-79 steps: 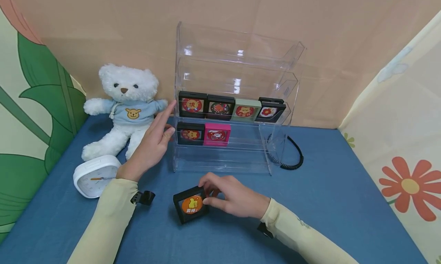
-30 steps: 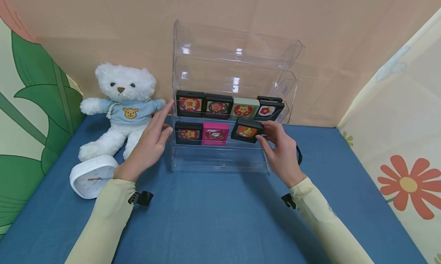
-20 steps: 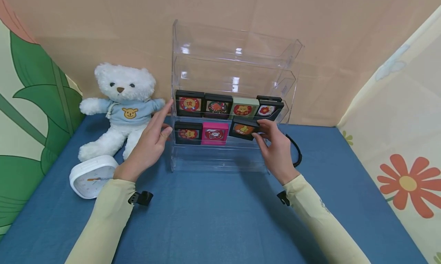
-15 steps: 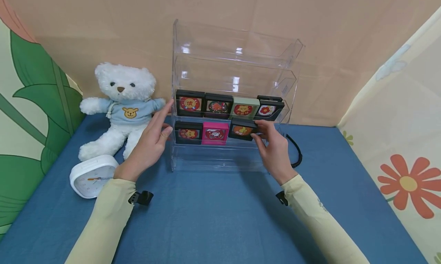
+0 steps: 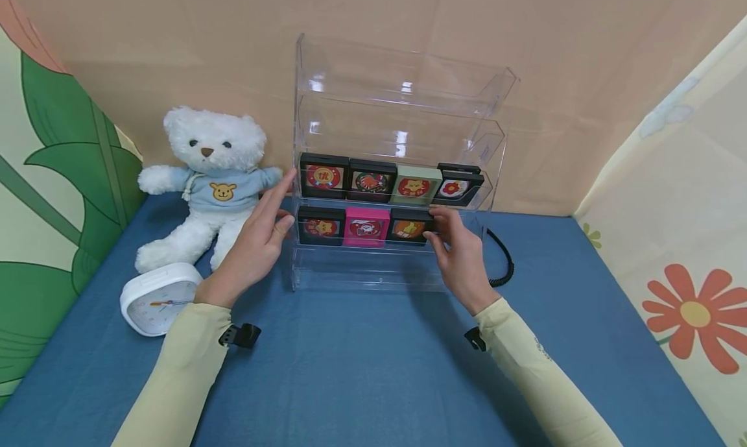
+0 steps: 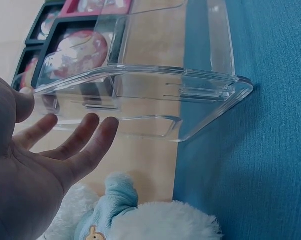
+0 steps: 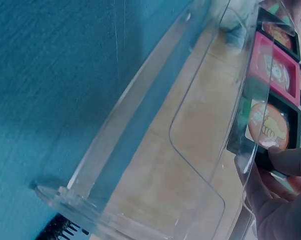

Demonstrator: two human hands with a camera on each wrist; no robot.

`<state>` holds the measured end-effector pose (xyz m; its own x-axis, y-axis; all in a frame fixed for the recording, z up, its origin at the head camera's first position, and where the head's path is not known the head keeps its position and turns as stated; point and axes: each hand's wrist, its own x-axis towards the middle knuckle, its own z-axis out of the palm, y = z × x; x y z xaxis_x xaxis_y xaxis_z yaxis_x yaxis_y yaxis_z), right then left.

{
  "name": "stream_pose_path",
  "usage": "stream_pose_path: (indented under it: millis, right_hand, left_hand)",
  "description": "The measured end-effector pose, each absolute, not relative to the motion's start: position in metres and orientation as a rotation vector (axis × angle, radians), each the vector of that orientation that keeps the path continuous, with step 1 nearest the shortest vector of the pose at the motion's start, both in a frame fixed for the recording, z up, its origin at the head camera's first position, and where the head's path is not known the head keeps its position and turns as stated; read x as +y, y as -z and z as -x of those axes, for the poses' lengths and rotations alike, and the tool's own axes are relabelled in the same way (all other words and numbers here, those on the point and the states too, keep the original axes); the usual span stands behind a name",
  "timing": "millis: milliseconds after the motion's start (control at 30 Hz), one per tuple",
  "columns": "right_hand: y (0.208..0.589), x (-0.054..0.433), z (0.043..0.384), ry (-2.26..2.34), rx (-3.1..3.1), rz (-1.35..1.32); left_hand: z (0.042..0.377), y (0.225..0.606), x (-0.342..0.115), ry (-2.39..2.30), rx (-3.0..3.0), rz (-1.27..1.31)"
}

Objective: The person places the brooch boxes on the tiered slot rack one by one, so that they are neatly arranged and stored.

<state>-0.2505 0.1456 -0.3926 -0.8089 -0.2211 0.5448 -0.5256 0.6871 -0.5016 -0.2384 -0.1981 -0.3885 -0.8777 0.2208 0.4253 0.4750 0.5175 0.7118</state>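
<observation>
My right hand [image 5: 463, 259] pinches the right edge of a black square display frame [image 5: 406, 228] that holds an orange thumbs-up badge. This frame stands upright on a lower tier of the clear acrylic rack [image 5: 373, 275], beside a pink frame [image 5: 366, 227]. Another black frame [image 5: 321, 227] stands at that tier's left end. My left hand [image 5: 251, 255] has its fingers extended at the rack's left side panel. In the left wrist view, the left fingers [image 6: 90, 145] lie close along that panel; contact is hard to tell.
Above, a tier carries black frames [image 5: 370, 182] and a pale green frame [image 5: 415, 186]. A white teddy bear [image 5: 216, 168] sits left of the rack, behind a white clock [image 5: 160, 301]. A black coiled cord [image 5: 502, 279] lies right of the rack on the blue cloth [image 5: 350, 382].
My right hand has lifted the black thumbs-up frame from the cloth onto the lower tier, then shifted it left and straightened it against the pink frame. My left hand keeps its place at the rack.
</observation>
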Motion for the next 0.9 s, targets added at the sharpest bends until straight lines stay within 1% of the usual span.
stream_pose_path:
  millis: [333,900]
  right_hand:
    - [0.3967,0.1462,0.2499,-0.917,-2.476,-0.571]
    - [0.3933,0.1448,0.2468,-0.830,-2.458,-0.619]
  left_hand:
    - [0.2374,0.3877,-0.1969,1.304,-2.489,0.585]
    - [0.2366,0.3884,-0.1999,1.292,-2.494,0.583]
